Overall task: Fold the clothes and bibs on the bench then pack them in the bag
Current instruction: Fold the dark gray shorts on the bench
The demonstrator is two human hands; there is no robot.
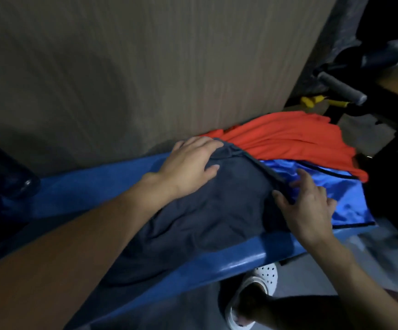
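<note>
Early stage. My left hand flat, open on dark garment mid-counter; right hand pinching its right hem. Orange cloth, blue bib unfolded toward right end. Bag unseen.

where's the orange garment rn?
The orange garment lies at the far right end of the blue bench against the wood panel, just beyond the shiny blue bib and the dark navy garment.
</note>
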